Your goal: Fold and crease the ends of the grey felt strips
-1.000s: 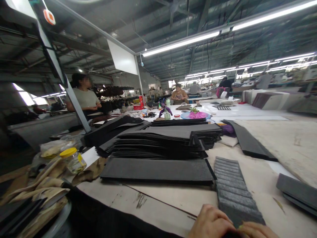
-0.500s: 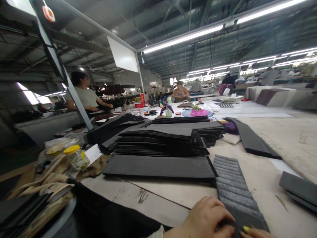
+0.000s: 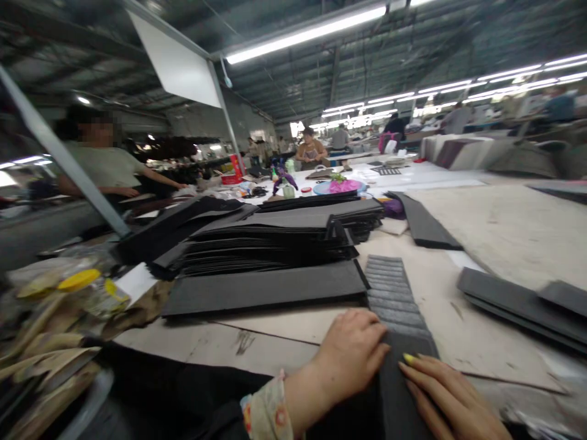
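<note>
A smooth dark grey panel lies lengthwise before me, its far end over a ribbed grey strip. My left hand is at the panel's left edge, fingers curled together with the edge at their tips. My right hand rests on the panel's right side, fingers stretched out and flat, with something yellow on one fingertip. Left of the ribbed strip, a wide dark grey panel lies in front of a tall stack of black-edged panels.
More dark panels lie to the right, and one long dark piece beyond. On the left are a yellow-lidded jar, crumpled tan cloth and a slanted metal post. A person is behind the post.
My view has turned to the right and down. The right hand has come further into view and lies flat on the panel. The left hand and its sleeve now show more fully.
</note>
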`<state>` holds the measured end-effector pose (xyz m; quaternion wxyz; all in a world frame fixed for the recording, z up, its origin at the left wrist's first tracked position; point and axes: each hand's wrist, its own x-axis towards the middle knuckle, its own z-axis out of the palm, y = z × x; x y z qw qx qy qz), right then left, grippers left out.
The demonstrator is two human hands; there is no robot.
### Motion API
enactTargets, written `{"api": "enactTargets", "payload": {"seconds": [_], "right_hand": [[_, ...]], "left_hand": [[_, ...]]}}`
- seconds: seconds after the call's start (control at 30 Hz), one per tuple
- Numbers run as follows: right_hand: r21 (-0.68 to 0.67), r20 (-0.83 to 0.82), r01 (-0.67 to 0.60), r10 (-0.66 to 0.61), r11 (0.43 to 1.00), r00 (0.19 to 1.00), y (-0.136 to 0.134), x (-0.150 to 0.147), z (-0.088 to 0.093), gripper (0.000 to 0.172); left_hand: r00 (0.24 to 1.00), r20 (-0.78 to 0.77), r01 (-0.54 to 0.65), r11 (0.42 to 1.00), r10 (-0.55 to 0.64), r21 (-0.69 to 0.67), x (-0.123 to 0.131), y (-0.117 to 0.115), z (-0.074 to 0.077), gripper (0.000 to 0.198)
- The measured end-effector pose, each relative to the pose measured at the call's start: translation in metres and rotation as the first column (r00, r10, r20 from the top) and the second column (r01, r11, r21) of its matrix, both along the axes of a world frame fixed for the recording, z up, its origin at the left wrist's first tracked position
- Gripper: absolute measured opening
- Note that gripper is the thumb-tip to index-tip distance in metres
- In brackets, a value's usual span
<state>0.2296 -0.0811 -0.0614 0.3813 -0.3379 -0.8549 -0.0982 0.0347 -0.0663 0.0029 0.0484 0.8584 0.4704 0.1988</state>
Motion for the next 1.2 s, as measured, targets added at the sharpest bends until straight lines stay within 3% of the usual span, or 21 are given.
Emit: {"api": "enactTargets", "payload": {"seconds": [0.1,0.23,0.43,0.6,0.7,0.87,0.93,1.2], "right_hand": [[-0.154,0.049,0.11,-0.104,0.982,0.993,-0.015,-0.006,0.016,0.025],[-0.281,0.047,0.157,-0.15,0.947,0.988,-0.024,-0.014,0.025,0.026],[-0.323,-0.012,0.149,-0.162,0.935,0.987,-0.026,-0.015,0.03,0.025],[-0.341,-0.049,0.138,-0.164,0.93,0.985,-0.026,-0.016,0.033,0.023],[-0.351,-0.06,0.134,-0.165,0.927,0.984,-0.026,-0.016,0.034,0.023],[-0.37,-0.055,0.14,-0.172,0.919,0.984,-0.027,-0.016,0.034,0.023],[-0.377,-0.046,0.137,-0.166,0.916,0.985,-0.026,-0.016,0.034,0.023],[-0.391,-0.011,0.148,-0.165,0.908,0.986,-0.026,-0.016,0.035,0.024]], "left_hand": [[0.999,0.045,-0.028,0.999,0.029,-0.023,-0.005,0.008,0.003,0.026],[0.997,0.072,-0.013,0.999,0.015,-0.03,-0.011,0.015,-0.004,0.028],[0.993,0.118,0.003,0.998,0.004,-0.06,-0.012,0.017,-0.005,0.025],[0.974,0.22,0.005,0.968,0.052,-0.249,-0.002,0.035,0.007,0.011],[0.957,0.281,0.053,0.91,0.071,-0.411,0.004,0.044,0.017,0.012],[0.863,0.482,0.28,0.652,0.151,-0.704,0.009,0.05,0.03,0.028],[0.875,0.465,0.294,0.612,0.138,-0.735,0.015,0.054,0.033,0.037],[0.951,0.226,0.306,0.743,-0.21,-0.595,0.054,0.074,0.028,0.042]]}}
